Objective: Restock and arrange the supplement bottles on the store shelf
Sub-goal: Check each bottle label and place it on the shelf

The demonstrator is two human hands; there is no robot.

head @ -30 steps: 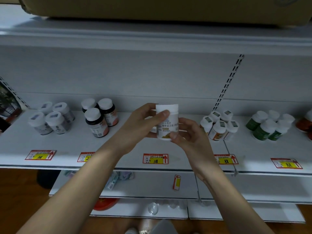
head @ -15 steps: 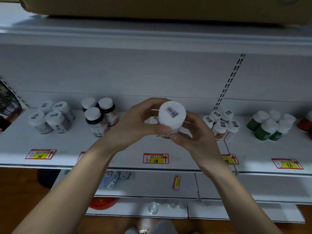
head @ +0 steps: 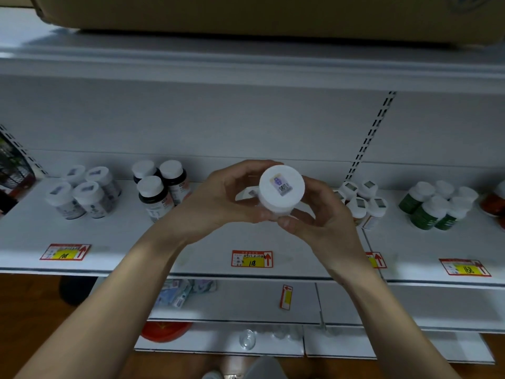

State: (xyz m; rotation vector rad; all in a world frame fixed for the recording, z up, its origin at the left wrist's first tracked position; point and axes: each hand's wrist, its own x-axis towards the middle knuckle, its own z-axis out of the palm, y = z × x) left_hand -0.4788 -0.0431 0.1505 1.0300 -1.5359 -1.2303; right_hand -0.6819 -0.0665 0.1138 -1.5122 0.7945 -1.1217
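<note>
I hold a white supplement bottle (head: 281, 188) in both hands above the middle of the white shelf (head: 207, 250). It is tilted so its white cap, with a small sticker, faces me. My left hand (head: 216, 199) wraps its left side and my right hand (head: 319, 214) cups its right side and underside. A second white bottle (head: 250, 193) stands partly hidden behind my hands. On the shelf stand several grey-labelled bottles (head: 82, 192) at the left, three dark bottles (head: 159, 187), several small white bottles (head: 362, 202) and several green bottles (head: 434, 209).
Red-and-yellow price tags (head: 252, 259) line the shelf's front edge. A cardboard box (head: 246, 15) lies on the shelf above. Lower shelves hold packets (head: 180, 292), a loose tag (head: 286, 296) and a red lid (head: 164, 330). Red bottles (head: 496, 203) stand at the far right.
The bottle went from upright with its label facing me to tipped with its cap toward me. Both hands have stayed around it, and the view has drifted slightly.
</note>
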